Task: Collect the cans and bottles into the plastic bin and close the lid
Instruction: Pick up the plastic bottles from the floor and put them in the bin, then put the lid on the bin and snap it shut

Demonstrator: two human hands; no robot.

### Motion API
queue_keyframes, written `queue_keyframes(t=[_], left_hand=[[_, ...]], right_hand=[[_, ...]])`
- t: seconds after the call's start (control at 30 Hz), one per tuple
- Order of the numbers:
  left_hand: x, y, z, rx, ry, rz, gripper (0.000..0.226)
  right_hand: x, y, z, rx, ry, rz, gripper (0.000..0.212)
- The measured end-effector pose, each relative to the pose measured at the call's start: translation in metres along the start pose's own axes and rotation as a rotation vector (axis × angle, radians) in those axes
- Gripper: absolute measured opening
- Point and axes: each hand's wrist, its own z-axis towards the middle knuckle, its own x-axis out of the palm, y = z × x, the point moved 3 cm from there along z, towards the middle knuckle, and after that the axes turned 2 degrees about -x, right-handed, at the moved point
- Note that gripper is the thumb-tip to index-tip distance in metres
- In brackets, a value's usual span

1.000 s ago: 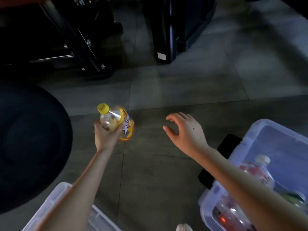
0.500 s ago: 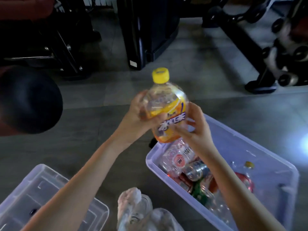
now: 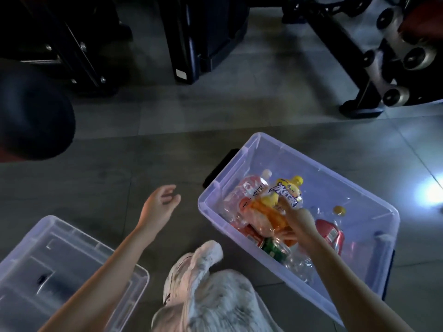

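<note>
The bin (image 3: 242,149) is translucent lilac; the bottle (image 3: 282,200) has a yellow cap and orange-yellow label. The near trouser leg (image 3: 215,298) shows mottled grey-white; the floor (image 3: 119,178) is grey tile.

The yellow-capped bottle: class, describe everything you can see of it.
The yellow-capped bottle is clear, crumpled-looking plastic with an orange and yellow label bearing white characters. Its cap is on. It lies tilted, cap pointing away, inside the plastic bin on top of other bottles and cans. The right hand grips its lower body; the left hand is off it.
</note>
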Motion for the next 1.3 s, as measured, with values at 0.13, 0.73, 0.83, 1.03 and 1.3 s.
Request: queue_keyframes(t=[0.13,0.73,0.83,1.03,1.3], left_hand=[[-0.031,0.057,-0.006,-0.129,-0.164,0.117,0.028],[-0.143,0.361,-0.14,-1.299,-0.672,0.086,0.059],[-0.143,0.381,-0.141,-1.28,-0.641,0.028,0.058],[-0.157,0.382,-0.126,-1.164,-0.689,-0.231,0.036],[-0.167,0.249,-0.052,-0.827,-0.465,-0.463,0.016]], right_hand=[[-0.007,0.045,-0.028,-0.298,-0.381,-0.714,0.066],[0.393,0.013,-0.081,-0.373,0.967,-0.867,0.038],[0.409,-0.008,-0.082,-0.255,1.014,-0.766,0.029],[0.408,0.015,-0.078,-0.454,0.905,-0.741,0.03],[0.308,0.17,-0.096,-0.601,0.609,-0.422,0.002]])
